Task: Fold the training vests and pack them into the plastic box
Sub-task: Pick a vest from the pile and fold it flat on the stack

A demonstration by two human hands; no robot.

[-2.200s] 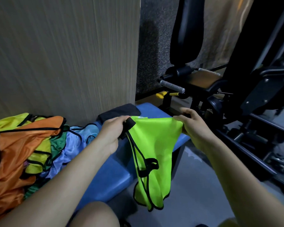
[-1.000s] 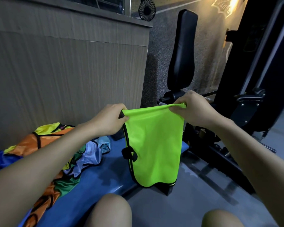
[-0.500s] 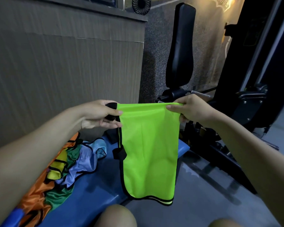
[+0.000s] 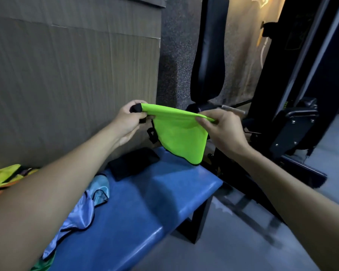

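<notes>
both hands hold the green vest in the air above the blue surface: left hand and right hand fingers pinching its folded top edge. i'd keep that edge taut between the fingers, corners level, before lowering.

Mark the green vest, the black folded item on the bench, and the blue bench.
green vest (image 4: 181, 139), head view: middle of the hanging fabric.
black folded item (image 4: 133, 166), head view: centre of its top face.
blue bench (image 4: 155, 202), head view: bare part of the seat.
</notes>
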